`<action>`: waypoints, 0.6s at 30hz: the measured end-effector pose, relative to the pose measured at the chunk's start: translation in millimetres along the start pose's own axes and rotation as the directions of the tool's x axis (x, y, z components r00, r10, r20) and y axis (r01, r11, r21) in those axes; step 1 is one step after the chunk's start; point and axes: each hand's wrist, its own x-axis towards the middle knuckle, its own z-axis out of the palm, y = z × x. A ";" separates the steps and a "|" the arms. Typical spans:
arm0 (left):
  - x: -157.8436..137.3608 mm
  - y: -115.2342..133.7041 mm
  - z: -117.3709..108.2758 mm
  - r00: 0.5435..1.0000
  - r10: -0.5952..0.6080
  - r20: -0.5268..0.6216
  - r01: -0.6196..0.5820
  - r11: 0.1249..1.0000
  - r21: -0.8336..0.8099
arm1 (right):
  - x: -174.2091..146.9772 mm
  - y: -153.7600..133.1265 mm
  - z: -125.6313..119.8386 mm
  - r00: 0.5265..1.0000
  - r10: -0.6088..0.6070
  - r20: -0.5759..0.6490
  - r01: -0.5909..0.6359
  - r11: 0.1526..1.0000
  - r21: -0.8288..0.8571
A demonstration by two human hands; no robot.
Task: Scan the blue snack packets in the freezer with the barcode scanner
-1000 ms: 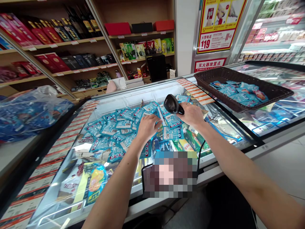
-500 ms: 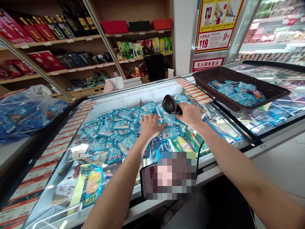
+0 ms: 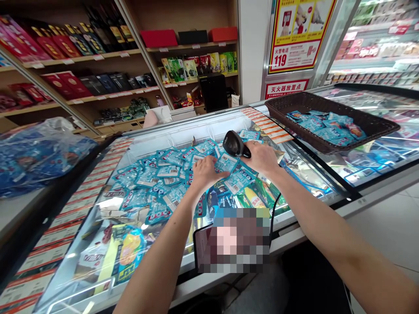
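My right hand (image 3: 262, 158) grips a black handheld barcode scanner (image 3: 233, 144), its head over the blue snack packets. A cable runs down from it past my wrist. My left hand (image 3: 207, 172) rests on the pile of packets (image 3: 170, 171), thumb spread from the fingers and nothing clearly held. Right of its thumb, below the scanner, lie a tilted packet (image 3: 227, 162) and another packet (image 3: 238, 179). The pile is spread over the glass top of a freezer (image 3: 209, 126). What lies under my left palm is hidden.
A brown woven basket (image 3: 284, 107) with several blue packets stands at the back right. A clear plastic bag (image 3: 39, 157) of blue packets sits at the left. A phone (image 3: 203, 248), partly blurred out, stands at the freezer's front edge. Shelves (image 3: 193, 46) line the back.
The packets beside my left thumb have shifted and turned at an angle. Both hands and the scanner stay in nearly the same place.
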 end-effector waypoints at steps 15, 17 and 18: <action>6.6 -44.3 -7.4 0.957 -0.079 -0.279 -0.116 0.775 -0.621 | -4.1 -5.9 -2.3 0.991 -0.132 0.025 0.131 0.991 0.027; 6.3 -42.8 -7.0 0.955 -0.086 -0.285 -0.108 0.792 -0.601 | -4.6 -6.3 -2.0 0.987 -0.160 0.033 0.160 0.987 0.022; 6.1 -42.2 -7.2 0.955 -0.087 -0.285 -0.106 0.796 -0.596 | -4.7 -6.4 -1.9 0.984 -0.174 0.038 0.173 0.985 0.019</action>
